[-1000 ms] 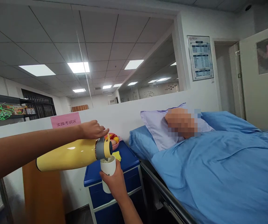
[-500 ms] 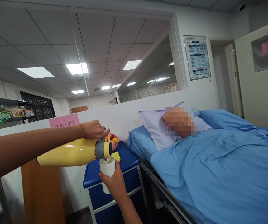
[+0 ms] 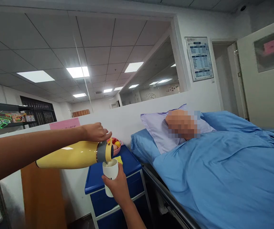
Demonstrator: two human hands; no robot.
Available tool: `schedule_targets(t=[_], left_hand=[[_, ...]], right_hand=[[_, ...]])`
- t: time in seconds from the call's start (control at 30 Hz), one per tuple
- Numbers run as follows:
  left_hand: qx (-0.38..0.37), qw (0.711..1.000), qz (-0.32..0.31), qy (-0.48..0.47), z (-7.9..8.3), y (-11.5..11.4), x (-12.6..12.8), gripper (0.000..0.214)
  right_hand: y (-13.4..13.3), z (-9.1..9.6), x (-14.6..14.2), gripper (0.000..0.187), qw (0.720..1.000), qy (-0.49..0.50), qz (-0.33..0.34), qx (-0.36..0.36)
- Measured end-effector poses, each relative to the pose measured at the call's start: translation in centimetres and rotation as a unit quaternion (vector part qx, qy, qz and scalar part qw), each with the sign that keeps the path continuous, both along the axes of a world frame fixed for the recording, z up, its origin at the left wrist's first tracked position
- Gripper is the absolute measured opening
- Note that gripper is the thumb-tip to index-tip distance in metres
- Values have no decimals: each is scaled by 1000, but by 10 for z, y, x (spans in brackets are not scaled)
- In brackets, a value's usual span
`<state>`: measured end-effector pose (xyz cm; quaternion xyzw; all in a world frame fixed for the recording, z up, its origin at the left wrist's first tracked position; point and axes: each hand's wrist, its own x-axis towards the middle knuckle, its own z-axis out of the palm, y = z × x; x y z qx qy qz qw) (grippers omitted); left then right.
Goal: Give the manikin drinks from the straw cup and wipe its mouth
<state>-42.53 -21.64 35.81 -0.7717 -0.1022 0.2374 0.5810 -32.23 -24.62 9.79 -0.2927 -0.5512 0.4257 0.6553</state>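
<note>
My left hand [image 3: 95,132] is closed round the handle of a yellow thermos jug [image 3: 72,156]. The jug lies almost level, its grey-collared mouth pointing right and slightly above a white cup [image 3: 111,170]. My right hand [image 3: 118,186] wraps round the cup, thumb on its left side. The cup stands nearly upright, with its open rim just under the spout. A thin pale trace shows between spout and cup, perhaps liquid; how full the cup is cannot be seen. Most of the jug's handle is hidden by my fingers.
Behind the cup stands a blue bedside cabinet [image 3: 94,181] with a pink fruit basket [image 3: 117,149] and a yellow item [image 3: 119,159] on top. To the right is a bed with a dark side rail [image 3: 168,197], a blue quilt [image 3: 211,171] and a person lying on a pillow [image 3: 151,127].
Both hands keep their hold, and the jug stays tipped over the cup. The jug's mouth shifts very slightly left and the cup slightly up; the view turns a little.
</note>
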Motion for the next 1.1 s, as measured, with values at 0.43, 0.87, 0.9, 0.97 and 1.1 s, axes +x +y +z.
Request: schedule_targets(t=[0.43,0.87,0.9,0.97,1.1], left_hand=[[10,999,-3,46,7,-6,18,25],[-12,998,-37,48,1,-10,39,16],[-15,998,-39,49,0,-10,41,16],[-23,998,-43,46,-1,-9,44,15],[-23,998,-43,43,-4,-6,45,18]], right_hand=[[0,-2,1,48,999,30,16,18],[-2,2,9,47,997,38,58,35],[-3,2,10,48,997,38,56,35],[-3,3,10,47,997,36,54,34],[-2,2,10,47,998,28,54,28]])
